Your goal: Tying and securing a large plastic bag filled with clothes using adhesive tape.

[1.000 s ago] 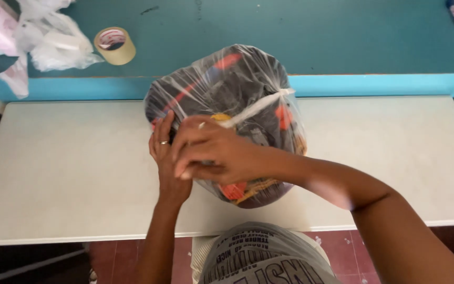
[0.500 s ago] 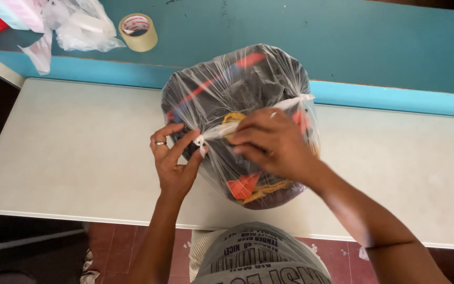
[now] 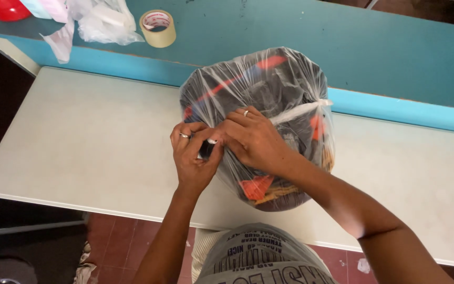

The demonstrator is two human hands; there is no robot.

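Both hands have closed in since half a second ago — my left hand and right hand now pinch the twisted neck of the clear plastic bag together at its 9 o'clock side, so the knot looks nearly cinched.

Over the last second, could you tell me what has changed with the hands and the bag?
The right hand slid left along the twisted plastic strip to meet the left hand; both now pinch its knotted end together. The clear bag of clothes stayed on the white table, and the tape roll stayed on the blue ledge.
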